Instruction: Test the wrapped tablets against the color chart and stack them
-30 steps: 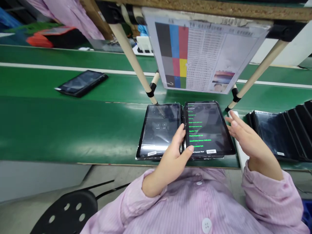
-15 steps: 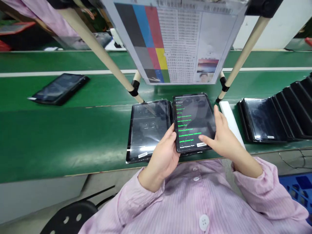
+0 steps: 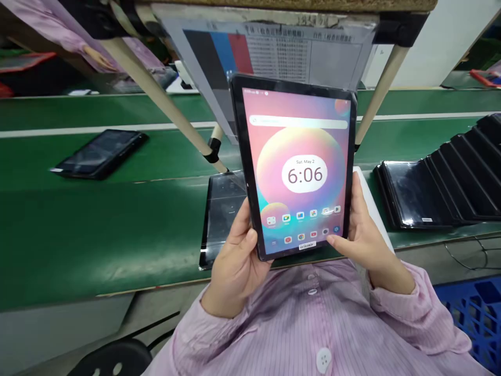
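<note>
A black-framed tablet (image 3: 301,203) is raised off the bench in front of me, tilted toward my face. Its lit home screen shows a pink and yellow wallpaper, 6:06 and rows of app icons. My left hand (image 3: 238,256) grips its lower left edge, thumb at the frame. My right hand (image 3: 362,235) wraps round the lower right edge, with the thumb over the bottom of the screen. A second tablet (image 3: 219,214), its screen dark, lies flat on the bench, partly hidden behind the held one and my left hand. Under my right wrist runs a white bar-shaped object (image 3: 376,209).
A printed colour chart (image 3: 203,62) hangs from a pipe frame (image 3: 156,94) ahead. Dark tablets (image 3: 415,193) lean in an overlapping row at right; another tablet (image 3: 99,151) lies far left on the green bench (image 3: 97,235). A blue crate (image 3: 473,313) stands lower right. Across the bench is another person's hand (image 3: 99,58).
The held tablet has come up and closer, and its screen went from a black list with green text to a bright home screen. My right hand now grips its edge.
</note>
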A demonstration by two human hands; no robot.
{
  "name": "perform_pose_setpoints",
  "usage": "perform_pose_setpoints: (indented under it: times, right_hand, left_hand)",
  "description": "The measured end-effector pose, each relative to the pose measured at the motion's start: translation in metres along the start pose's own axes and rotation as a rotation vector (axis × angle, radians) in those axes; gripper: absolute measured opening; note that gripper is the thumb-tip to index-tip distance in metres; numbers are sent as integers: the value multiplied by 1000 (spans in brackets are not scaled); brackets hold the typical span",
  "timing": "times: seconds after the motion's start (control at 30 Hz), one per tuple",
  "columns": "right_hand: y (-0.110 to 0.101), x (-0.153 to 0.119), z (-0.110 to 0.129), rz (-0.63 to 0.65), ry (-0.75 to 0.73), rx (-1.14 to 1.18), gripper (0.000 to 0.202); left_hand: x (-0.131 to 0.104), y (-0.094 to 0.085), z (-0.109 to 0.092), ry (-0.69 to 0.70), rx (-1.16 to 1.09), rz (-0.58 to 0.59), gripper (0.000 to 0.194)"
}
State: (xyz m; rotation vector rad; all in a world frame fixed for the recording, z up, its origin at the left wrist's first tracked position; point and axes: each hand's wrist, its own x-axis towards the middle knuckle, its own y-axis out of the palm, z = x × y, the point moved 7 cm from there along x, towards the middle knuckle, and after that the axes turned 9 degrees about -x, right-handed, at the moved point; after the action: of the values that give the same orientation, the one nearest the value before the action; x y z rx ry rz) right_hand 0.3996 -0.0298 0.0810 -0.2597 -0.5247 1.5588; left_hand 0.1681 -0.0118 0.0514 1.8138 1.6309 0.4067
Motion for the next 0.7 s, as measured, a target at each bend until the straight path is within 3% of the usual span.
perform_pose_setpoints:
  times: [0.13,0.23,0.37,0.5,0.6,0.7]
  right_hand:
    - [-1,3,4,-29,-53,16,128]
    - [1,5,10,-62,-153,225,120]
    - [-1,10,14,-226,-260,508,81]
    - [6,26,14,-367,-275,664,49]
    - [16,41,12,-377,-205,748,45]
    - [28,54,8,-277,-85,842,48]
  left_hand:
    - [0,0,-5,73,-43,22,58]
    - [4,-1,-5,109,-82,92,49]
    - [10,-2,-12,207,-34,168,46]
    - [9,-9,-28,442,147,87,42]
    - [3,-5,-34,648,351,96,59]
    - [-2,2,-33,800,665,105,97]
